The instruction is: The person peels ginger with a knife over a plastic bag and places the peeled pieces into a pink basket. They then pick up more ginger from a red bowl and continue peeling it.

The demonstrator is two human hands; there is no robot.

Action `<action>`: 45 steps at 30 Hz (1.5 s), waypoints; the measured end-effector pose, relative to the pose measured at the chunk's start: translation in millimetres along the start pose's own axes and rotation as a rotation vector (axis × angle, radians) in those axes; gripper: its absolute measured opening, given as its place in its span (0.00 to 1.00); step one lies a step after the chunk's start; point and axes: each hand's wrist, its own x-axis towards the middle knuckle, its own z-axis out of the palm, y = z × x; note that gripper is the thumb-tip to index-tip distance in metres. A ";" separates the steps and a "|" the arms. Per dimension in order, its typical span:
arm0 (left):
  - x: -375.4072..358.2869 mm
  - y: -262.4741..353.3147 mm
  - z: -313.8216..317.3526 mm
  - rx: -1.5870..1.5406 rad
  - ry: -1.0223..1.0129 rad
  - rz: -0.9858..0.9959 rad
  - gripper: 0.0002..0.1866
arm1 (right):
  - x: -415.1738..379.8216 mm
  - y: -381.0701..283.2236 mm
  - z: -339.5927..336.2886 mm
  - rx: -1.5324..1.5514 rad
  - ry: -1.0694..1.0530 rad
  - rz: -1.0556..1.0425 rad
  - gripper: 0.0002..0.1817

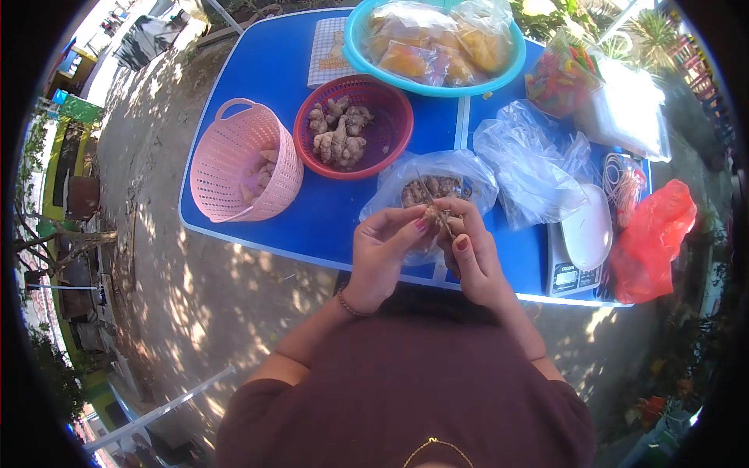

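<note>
Both my hands meet over an open clear plastic bag [484,175] at the table's near edge. Pinched in the fingers of my left hand [382,246] is a small piece of ginger [431,212]. My right hand [477,261] is closed around a thin, dark knife [421,186], its blade against the ginger and pointing away from me. The knife's handle is mostly hidden by the fingers. Brown scraps [449,186] lie in the bag just beyond my fingertips. Left of the bag, a red basket [394,152] holds knobbly ginger roots [339,144].
A pink basket [214,175] with pale ginger pieces stands at the left. At the back is a turquoise basin [355,51] of bagged yellow food. To the right are a crumpled plastic bag [523,171], a kitchen scale [573,277] and a red plastic bag [655,242].
</note>
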 end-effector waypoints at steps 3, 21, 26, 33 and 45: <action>-1.4 -2.7 -0.8 0.038 -0.021 0.062 0.08 | 2.9 1.2 6.3 -0.243 0.087 -0.219 0.22; 1.6 5.0 -1.5 -0.180 -0.072 -0.101 0.10 | -1.1 1.5 -6.8 0.081 -0.047 0.070 0.23; 1.9 -2.2 -5.3 -0.095 -0.092 -0.066 0.12 | 1.4 -7.2 -0.9 -0.172 0.015 -0.142 0.23; -2.9 1.4 -2.0 0.082 -0.047 0.054 0.10 | 2.1 -0.1 5.7 -0.535 0.127 -0.311 0.21; -1.2 2.7 -3.9 0.067 -0.034 0.013 0.10 | 3.8 -1.9 1.1 -0.296 0.018 -0.192 0.21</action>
